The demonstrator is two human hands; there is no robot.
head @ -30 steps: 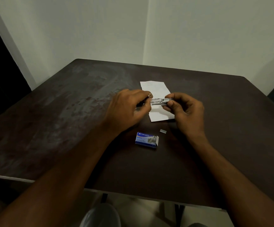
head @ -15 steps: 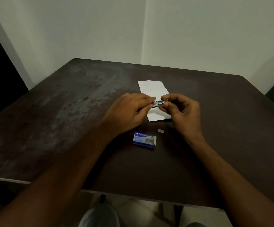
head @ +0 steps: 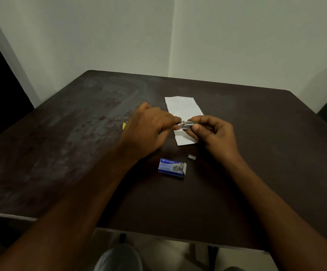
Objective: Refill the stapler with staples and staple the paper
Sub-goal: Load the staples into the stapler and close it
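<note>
A small metal stapler (head: 187,125) is held above the table between both hands. My right hand (head: 213,133) pinches its right end with thumb and fingers. My left hand (head: 149,130) grips its left end; that end is hidden under the fingers. Beneath the stapler lies a white slip of paper (head: 182,106), flat on the dark table (head: 256,173). A blue staple box (head: 171,167) with its end flap open lies nearer to me. A short strip of staples (head: 192,157) rests on the table just right of the box.
A small yellow object (head: 124,125) peeks out from behind my left hand. The table's near edge (head: 158,234) runs across the bottom, with pale walls behind the far edge.
Both hands stay closed on the stapler at about the same spot over the paper. A little more of the stapler's middle shows between my fingers than half a second ago.
</note>
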